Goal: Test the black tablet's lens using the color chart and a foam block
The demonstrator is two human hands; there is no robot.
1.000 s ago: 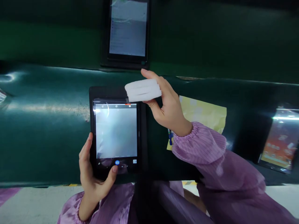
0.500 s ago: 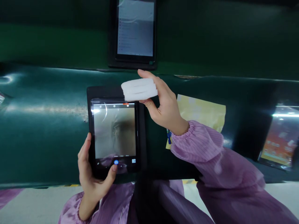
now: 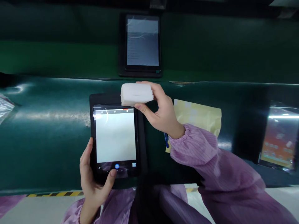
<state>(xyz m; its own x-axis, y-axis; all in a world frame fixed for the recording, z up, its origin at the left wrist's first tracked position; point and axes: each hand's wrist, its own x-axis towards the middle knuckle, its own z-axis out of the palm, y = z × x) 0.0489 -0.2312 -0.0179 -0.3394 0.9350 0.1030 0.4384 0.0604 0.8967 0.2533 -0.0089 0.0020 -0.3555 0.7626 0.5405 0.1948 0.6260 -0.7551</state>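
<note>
The person's left hand (image 3: 94,183) holds the near tablet (image 3: 115,137) at its lower left corner, fingers along the left edge and thumb laid on the front just beside the round blue camera button. The near tablet lies screen up on a black pad (image 3: 144,152) at the front of the green bench (image 3: 46,149), its display a pale, almost blank field with a row of small icons along the top. The right hand (image 3: 161,109) pinches a white block (image 3: 136,93) between thumb and fingers, holding it over the top right part of the near tablet and the pad; whether the block touches either one cannot be told. Both arms wear purple sleeves (image 3: 193,146) gathered at the wrist. Under and beside the right forearm lies a yellow sheet (image 3: 198,115), with a blue pen (image 3: 166,140) partly hidden at its left edge. Beyond the hands, a second tablet (image 3: 143,43) showing a list rests on a dark backing. Far right lies a third tablet (image 3: 279,140) with an orange screen, bright with glare.
</note>
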